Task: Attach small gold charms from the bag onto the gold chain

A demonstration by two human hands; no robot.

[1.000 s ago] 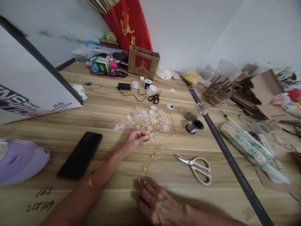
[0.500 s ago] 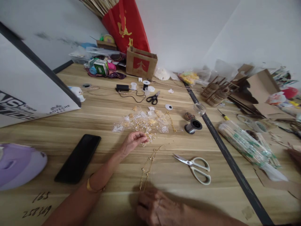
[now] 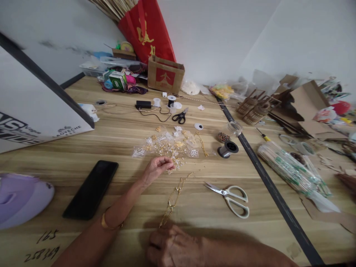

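My left hand [image 3: 158,168] is closed, its thumb and fingertips pinched together at the near edge of a spread of small gold and silver charms [image 3: 175,150]. Whether a tiny piece sits in that pinch I cannot make out. At the bottom, my right hand [image 3: 175,244] is curled shut at the near end of a thin gold chain [image 3: 170,204] with small charms along it. The fingertips there are hidden under the hand. The chain runs away from me across the wood. White-handled scissors [image 3: 229,196] lie to its right, blades slightly apart.
A black phone [image 3: 91,190] lies left of my left forearm. Beyond the charms are black scissors [image 3: 180,116] and a black adapter [image 3: 143,104]. A wire spool [image 3: 228,149] stands to the right, near bagged sticks [image 3: 292,170]. A large white box [image 3: 41,100] stands at left.
My right hand has slid left, drawing the near end of the gold chain with it, so its two strands lie closer together. My left hand stays pinched at the charms.
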